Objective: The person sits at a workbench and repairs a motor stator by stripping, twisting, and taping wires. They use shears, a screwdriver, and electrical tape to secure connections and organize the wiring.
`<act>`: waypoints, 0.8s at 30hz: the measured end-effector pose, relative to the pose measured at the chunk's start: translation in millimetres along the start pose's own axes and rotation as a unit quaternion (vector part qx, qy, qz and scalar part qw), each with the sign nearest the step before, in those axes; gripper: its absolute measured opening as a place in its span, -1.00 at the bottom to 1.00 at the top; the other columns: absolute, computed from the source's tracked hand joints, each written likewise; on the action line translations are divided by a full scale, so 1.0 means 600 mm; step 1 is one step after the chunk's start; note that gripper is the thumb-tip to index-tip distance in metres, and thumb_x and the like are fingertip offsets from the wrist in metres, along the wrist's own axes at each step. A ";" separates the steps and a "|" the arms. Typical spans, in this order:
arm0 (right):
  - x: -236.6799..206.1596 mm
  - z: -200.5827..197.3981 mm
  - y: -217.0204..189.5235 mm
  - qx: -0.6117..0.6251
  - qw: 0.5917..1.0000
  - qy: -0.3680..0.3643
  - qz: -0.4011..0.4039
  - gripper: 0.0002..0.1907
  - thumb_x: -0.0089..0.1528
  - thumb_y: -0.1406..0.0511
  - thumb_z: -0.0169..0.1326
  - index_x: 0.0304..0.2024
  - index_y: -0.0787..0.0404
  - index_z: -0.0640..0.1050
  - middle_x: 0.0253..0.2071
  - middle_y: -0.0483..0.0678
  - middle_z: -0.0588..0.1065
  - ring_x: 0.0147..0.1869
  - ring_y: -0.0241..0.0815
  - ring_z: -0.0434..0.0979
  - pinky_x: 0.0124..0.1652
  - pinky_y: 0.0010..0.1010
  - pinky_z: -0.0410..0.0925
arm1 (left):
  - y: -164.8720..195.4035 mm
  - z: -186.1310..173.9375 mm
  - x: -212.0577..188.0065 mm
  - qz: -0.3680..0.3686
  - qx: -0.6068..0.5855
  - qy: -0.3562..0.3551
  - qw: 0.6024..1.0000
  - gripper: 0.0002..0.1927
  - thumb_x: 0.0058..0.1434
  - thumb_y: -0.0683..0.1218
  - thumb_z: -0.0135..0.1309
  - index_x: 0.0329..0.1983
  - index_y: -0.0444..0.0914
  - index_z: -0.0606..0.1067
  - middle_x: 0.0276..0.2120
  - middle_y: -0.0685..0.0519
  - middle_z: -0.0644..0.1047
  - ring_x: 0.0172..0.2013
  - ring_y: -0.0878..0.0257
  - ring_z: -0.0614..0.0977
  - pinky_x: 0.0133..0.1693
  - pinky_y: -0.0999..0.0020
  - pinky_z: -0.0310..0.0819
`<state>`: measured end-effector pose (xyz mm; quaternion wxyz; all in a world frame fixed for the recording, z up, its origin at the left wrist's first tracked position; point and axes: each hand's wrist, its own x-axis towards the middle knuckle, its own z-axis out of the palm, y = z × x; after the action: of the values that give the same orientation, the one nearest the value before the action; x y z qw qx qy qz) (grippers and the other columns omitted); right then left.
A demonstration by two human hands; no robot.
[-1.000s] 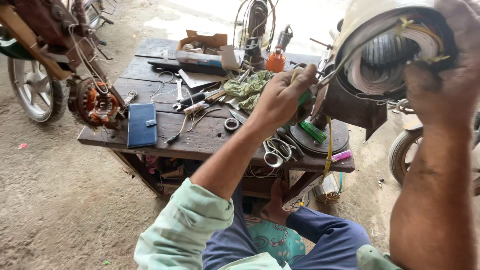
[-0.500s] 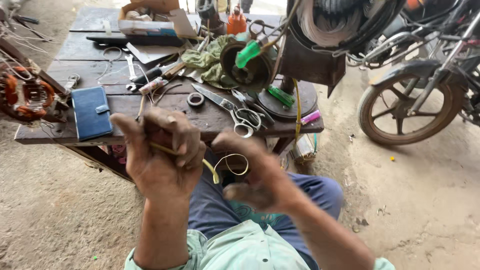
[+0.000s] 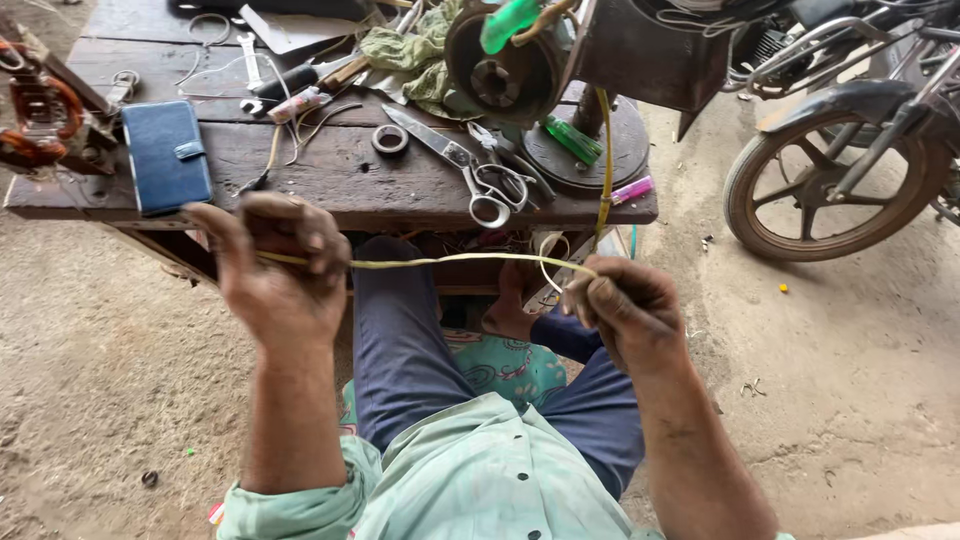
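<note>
— How are we holding the yellow cord [image 3: 440, 261]?

— We're pinching it with both hands, left hand [image 3: 275, 275] and right hand [image 3: 625, 310] well apart, each closed on it. It's lying taut between them, long axis running left to right.

— And beyond?

— From the right hand it's rising toward the counter [image 3: 350, 180], past the scissors [image 3: 480, 180].

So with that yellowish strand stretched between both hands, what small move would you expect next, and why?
Probably a further pull by the left hand to draw out more length. The yellow strand runs taut between the left hand and the right hand, and past the right hand it loops and climbs toward the motor housing on the wooden bench, so slack remains there.
</note>
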<state>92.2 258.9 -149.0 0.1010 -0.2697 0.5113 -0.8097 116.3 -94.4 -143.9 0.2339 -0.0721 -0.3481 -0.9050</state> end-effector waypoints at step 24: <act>0.021 0.141 -0.050 -0.456 0.890 -0.002 0.000 -0.86 0.19 0.32 0.21 -0.28 0.30 0.63 -0.44 -0.05 0.54 -0.44 -0.23 0.57 -0.43 -0.41 0.38 | -0.022 0.162 -0.136 0.211 0.560 -0.271 0.754 -0.56 0.12 -0.29 0.26 0.11 -0.26 0.57 0.00 -0.09 0.52 -0.11 0.05 0.63 -0.07 0.18 0.62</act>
<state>130.5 201.7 -90.4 -0.0325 -0.2876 0.8243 -0.4866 178.8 9.1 -103.0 0.3131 -0.2424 -0.8174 -0.4184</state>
